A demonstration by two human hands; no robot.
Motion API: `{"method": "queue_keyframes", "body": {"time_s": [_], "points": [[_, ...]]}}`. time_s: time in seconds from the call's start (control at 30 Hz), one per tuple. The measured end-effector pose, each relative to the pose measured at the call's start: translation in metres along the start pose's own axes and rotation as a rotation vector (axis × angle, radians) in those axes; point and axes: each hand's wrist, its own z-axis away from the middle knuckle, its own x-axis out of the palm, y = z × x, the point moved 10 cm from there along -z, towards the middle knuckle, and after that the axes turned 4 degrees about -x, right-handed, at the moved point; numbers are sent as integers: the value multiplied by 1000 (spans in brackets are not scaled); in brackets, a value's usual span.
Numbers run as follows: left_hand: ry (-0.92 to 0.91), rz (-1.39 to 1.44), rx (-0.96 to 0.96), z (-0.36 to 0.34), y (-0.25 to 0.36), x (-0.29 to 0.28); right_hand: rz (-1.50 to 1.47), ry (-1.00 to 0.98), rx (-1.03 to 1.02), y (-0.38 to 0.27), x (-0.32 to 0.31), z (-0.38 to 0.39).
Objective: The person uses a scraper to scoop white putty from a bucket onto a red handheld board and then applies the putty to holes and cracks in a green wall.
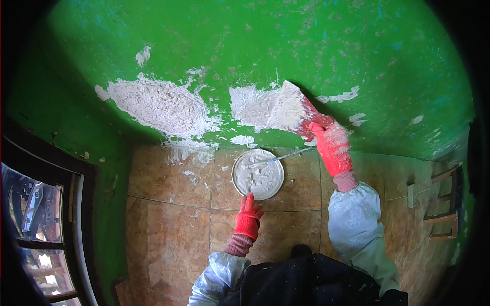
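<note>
My right hand (333,148), in a dusty red glove, is closed on a red scraper (308,113). Its wide blade, coated in white putty, lies against the green wall at the right end of a fresh white patch (253,105). Below that patch a round bucket (236,184) of white putty (261,181) stands on the tiles, and a thin stick (293,154) leans out over its right rim. My left hand (248,219), also red-gloved, reaches its outstretched fingers to the bucket's near rim and appears to touch it.
A larger rough white patch (158,107) covers the wall to the left. Putty spots dot the brown tiled floor (168,224). At the left is a dark-framed window (66,214); a small wooden frame (443,224) stands by the right wall. My shoe (301,250) shows below.
</note>
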Motion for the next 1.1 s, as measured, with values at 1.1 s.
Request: {"method": "queue_keyframes", "body": {"time_s": [1.1], "points": [[102, 227, -148, 5, 1, -1, -12, 158, 42, 31, -34, 5]]}}
